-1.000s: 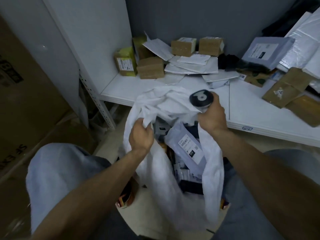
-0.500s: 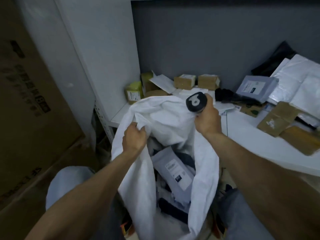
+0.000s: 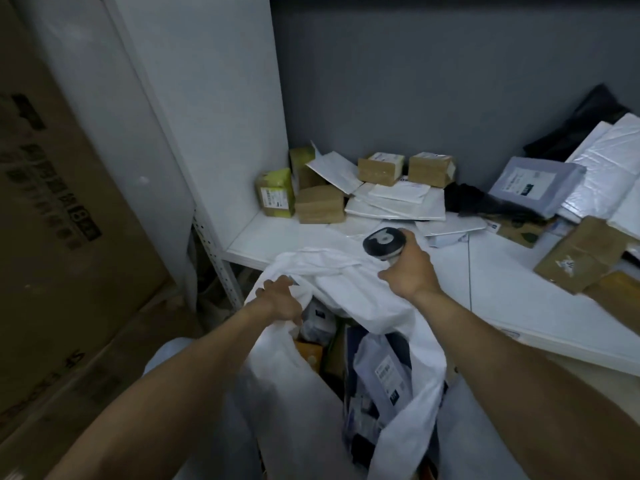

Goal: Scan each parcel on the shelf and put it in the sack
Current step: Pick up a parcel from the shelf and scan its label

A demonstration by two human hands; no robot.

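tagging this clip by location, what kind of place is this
Probably a courier or parcel sorting room: labelled parcels piled on a white shelf, a handheld scanner in the right hand, and a white sack already holding mailers.

The sack [image 3: 349, 296] looks like matt white woven plastic; brown boxes [image 3: 320, 204] are dull cardboard; mailers [image 3: 398, 206] glossy plastic

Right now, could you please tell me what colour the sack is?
White; the sack shows best in the head view.
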